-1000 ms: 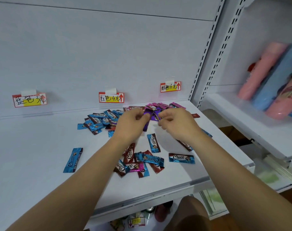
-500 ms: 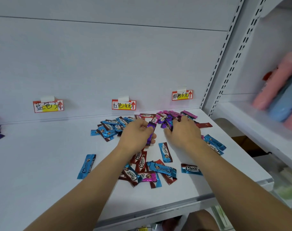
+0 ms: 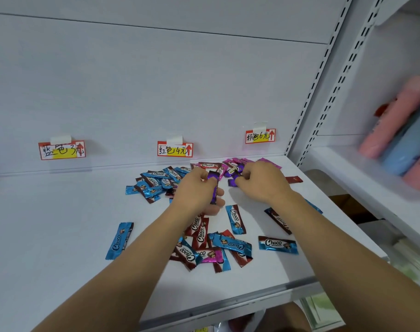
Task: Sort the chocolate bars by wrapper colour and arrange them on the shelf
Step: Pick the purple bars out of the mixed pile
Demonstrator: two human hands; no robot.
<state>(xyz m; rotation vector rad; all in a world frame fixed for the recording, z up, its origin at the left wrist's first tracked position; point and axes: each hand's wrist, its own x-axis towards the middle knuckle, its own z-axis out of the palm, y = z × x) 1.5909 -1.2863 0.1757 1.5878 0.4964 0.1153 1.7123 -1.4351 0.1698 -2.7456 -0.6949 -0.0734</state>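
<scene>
Our left hand [image 3: 196, 190] has fingers curled round a purple bar [image 3: 214, 188], held just in front of the red price label [image 3: 175, 149] over the white shelf [image 3: 60, 236]. Our right hand [image 3: 260, 182] is curled into the purple and pink bars [image 3: 232, 167] right of that label; we can't tell whether it pinches one. Blue bars [image 3: 153, 182] sit left-front of the label, and a mixed cluster [image 3: 213, 248] lies well in front of it.

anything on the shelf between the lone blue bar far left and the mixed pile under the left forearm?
Nothing: the head view shows bare white shelf between the lone blue bar and the mixed pile; the left forearm crosses above the pile's edge.
</scene>
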